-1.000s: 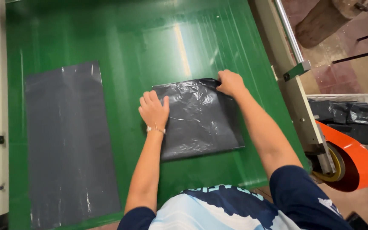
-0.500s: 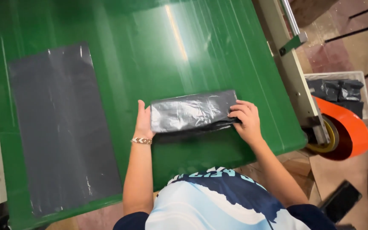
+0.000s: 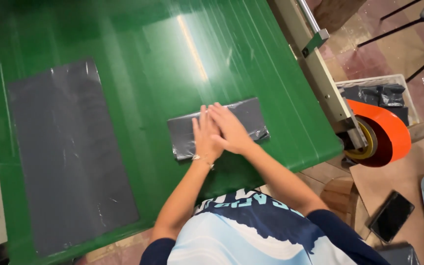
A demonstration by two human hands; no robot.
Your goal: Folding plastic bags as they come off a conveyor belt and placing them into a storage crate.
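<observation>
Head view: both my hands, left and right, press flat, grip open, on the folded dark plastic bag; lifting them carelessly could let the slick fold spring apart

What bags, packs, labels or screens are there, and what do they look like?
Folded bag: dark grey plastic strip on the green table, under the left hand and right hand.
Flat bag: long grey rectangle, table's left side.
Bin of bags: pale bin, dark folded packs, far right.
Phone: black, screen dark, on brown paper.
</observation>
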